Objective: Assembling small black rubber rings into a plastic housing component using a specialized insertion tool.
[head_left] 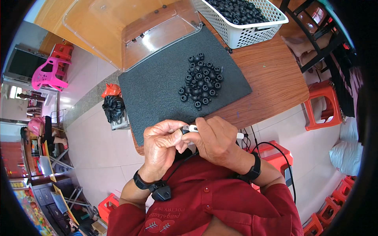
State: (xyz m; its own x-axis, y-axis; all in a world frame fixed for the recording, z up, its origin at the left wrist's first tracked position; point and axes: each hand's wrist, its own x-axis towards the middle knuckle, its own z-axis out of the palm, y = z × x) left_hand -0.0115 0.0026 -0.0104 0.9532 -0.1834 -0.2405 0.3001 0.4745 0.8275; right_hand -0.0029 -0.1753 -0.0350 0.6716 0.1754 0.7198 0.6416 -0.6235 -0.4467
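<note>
Close to my body, at the mat's near edge, both hands meet. My left hand pinches a small black rubber-like part between thumb and fingers; most of it is hidden. In my right hand is a slim white-handled tool with a metal tip, which touches or nearly touches the black part. The tool's rear end sticks out past the right side of that hand. Beyond my hands, a loose pile of round black parts with holes lies on the dark grey mat.
A clear plastic bin with a few black parts in it sits at the far left of the mat. A white perforated basket full of black parts stands at the far right of the wooden table. Red stools are around the table.
</note>
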